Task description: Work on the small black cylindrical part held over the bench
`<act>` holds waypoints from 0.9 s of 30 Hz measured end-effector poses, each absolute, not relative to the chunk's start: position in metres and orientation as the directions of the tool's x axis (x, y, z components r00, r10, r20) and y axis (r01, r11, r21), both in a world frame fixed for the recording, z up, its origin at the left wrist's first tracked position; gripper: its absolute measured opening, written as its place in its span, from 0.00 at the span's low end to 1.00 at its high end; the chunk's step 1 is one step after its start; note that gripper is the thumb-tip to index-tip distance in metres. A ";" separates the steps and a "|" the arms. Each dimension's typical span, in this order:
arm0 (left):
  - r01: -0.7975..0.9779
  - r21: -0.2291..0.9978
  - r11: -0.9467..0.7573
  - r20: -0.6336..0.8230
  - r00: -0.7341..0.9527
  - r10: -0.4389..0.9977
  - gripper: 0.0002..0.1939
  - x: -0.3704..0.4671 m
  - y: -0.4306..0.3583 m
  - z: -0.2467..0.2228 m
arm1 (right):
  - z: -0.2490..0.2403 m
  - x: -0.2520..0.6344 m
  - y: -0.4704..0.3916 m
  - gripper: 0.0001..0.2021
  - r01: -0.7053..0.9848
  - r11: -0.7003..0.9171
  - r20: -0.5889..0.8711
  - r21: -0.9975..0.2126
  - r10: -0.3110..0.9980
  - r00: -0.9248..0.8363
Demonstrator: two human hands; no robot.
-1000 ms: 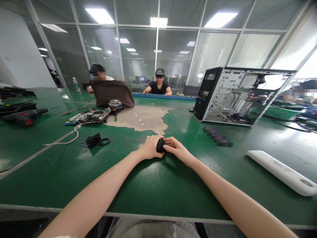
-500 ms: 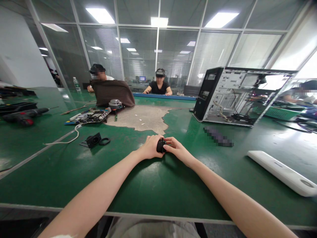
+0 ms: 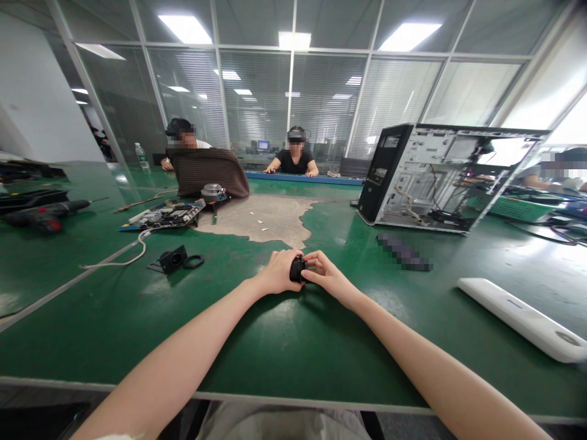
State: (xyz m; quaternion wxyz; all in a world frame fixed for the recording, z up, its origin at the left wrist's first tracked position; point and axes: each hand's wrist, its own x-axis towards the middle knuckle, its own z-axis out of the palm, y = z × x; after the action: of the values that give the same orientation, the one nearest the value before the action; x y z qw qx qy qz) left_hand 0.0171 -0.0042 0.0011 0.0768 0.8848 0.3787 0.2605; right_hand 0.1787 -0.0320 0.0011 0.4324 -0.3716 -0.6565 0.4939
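Just above the green table, my left hand (image 3: 278, 272) is closed around a small black rounded part (image 3: 296, 269), its exact kind unclear. From the other side my right hand (image 3: 329, 276) pinches the right edge of the same part with thumb and fingertips. Much of it is hidden by my fingers. Further left on the table lie a black boxy part with a round, lens-like opening (image 3: 173, 260) and a flat black ring (image 3: 193, 261), apart from both hands.
An opened computer case (image 3: 389, 177) stands at the back right. A white elongated device (image 3: 518, 315) and a blurred dark object (image 3: 406, 252) lie right. Left are a circuit board (image 3: 167, 215), a white cable (image 3: 117, 263) and a power drill (image 3: 50, 214). Other people sit beyond.
My right fingers and thumb have shifted very slightly on the black part's right edge. My left hand keeps its hold, and the things on the table have not moved.
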 end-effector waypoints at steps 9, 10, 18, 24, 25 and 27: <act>0.629 0.321 -0.709 0.404 0.586 0.703 0.30 0.016 -0.003 0.000 | 0.003 0.180 -0.033 0.18 0.003 0.250 0.227 -0.968 0.881 -0.415; 0.631 0.323 -0.705 0.403 0.582 0.706 0.29 0.016 -0.003 0.000 | 0.003 0.180 -0.034 0.17 -0.003 0.248 0.227 -0.969 0.885 -0.406; 0.634 0.321 -0.704 0.406 0.579 0.707 0.27 0.017 -0.004 0.001 | -0.001 0.179 -0.030 0.16 0.062 0.232 0.199 -0.971 0.923 -0.330; 0.626 0.307 -0.717 0.416 0.589 0.693 0.28 0.016 -0.003 0.000 | 0.004 0.182 -0.031 0.17 0.040 0.244 0.209 -0.969 0.893 -0.400; 0.625 0.307 -0.718 0.415 0.591 0.692 0.29 0.016 -0.003 0.000 | 0.005 0.182 -0.032 0.18 0.019 0.250 0.219 -0.968 0.880 -0.421; 0.623 0.308 -0.719 0.416 0.592 0.690 0.29 0.016 -0.003 -0.001 | 0.005 0.181 -0.034 0.17 0.000 0.256 0.231 -0.967 0.873 -0.429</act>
State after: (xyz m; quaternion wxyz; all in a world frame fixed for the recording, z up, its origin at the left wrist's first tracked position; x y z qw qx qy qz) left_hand 0.0156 -0.0026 -0.0008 0.0648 0.8897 0.3689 0.2609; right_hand 0.1814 -0.0342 0.0054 0.4233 -0.3261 -0.6699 0.5156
